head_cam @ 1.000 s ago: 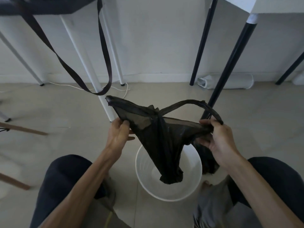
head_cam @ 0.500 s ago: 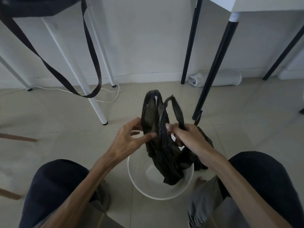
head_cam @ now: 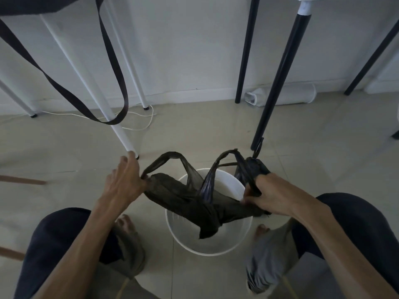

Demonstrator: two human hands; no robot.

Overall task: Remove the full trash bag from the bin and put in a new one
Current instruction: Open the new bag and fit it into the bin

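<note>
A thin black trash bag [head_cam: 194,201] with two loop handles hangs stretched between my hands over a round white bin [head_cam: 207,249] on the floor. Its bottom tip dips inside the bin. My left hand [head_cam: 123,184] grips the bag's left edge by one handle. My right hand [head_cam: 274,195] grips the right edge. Behind my right hand, beside the bin, sits a dark tied-up bag [head_cam: 252,169], partly hidden.
A white table leg [head_cam: 121,134] stands just beyond my left hand, a black table leg [head_cam: 272,100] beyond the right. A black strap [head_cam: 112,83] hangs from the left table. A white cable [head_cam: 138,121] and a white cylinder [head_cam: 280,97] lie along the wall. My knees flank the bin.
My hands moved apart and down, spreading the bunched black bag wide over the bin. The view shifted slightly.
</note>
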